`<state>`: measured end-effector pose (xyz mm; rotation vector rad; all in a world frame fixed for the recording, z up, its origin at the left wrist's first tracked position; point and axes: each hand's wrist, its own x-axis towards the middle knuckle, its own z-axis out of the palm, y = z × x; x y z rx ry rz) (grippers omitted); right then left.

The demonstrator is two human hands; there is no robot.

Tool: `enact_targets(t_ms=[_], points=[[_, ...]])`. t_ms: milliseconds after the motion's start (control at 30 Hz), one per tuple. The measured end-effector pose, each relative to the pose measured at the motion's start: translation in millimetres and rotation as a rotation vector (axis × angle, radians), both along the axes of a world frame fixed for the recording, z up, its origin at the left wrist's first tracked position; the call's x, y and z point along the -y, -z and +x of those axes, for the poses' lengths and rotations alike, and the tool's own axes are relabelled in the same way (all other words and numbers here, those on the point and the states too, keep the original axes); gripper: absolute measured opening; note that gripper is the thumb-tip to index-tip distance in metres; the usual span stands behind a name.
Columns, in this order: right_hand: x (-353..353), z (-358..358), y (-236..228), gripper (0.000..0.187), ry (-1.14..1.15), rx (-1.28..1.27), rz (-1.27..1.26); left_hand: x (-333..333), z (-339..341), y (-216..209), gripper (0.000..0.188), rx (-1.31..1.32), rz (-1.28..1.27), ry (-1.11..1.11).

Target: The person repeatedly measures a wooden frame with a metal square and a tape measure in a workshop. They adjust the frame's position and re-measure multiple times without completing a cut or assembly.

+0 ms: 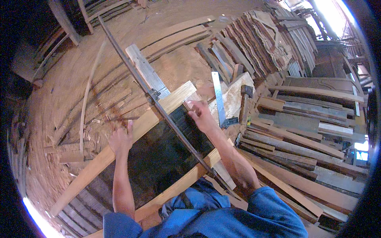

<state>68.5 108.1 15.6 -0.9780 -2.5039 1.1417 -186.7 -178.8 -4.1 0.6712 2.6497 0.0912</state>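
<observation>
Two pale wooden rails lie roughly parallel, a far rail (158,114) and a near rail (184,178), with a dark surface (160,158) between them. A long dark metal bar clamp (178,131) runs diagonally over both rails. My left hand (121,139) is closed around the far rail, left of the clamp. By this rail's right end, beside a short light wooden piece (191,98), my right hand (201,116) has its fingers curled together. Whatever those fingers hold, if anything, is hidden. A greyish board (147,71) sticks out beyond the far rail.
A metal try square (218,97) and a hammer (246,93) lie to the right. Several planks (301,131) are stacked along the right side, with rough slabs (258,39) behind. Sawdust and offcuts cover the floor (71,103) at left.
</observation>
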Motion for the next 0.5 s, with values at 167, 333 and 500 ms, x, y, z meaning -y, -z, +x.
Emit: enact_targets(t_ms=[167,333,500], points=[[-87.5,61.9,27.9,0.065,0.374,-0.111,-0.127,0.6,0.7,13.5,0.085,0.068,0.018,-0.036],[-165.8,81.7,53.3,0.067,0.346,0.376,0.450,8.7,1.9,24.3,0.084,-0.051,0.018,0.032],[-194.9,54.5,62.9,0.063,0.340,0.693,0.456,9.9,1.6,22.9,0.081,-0.155,0.077,0.108]])
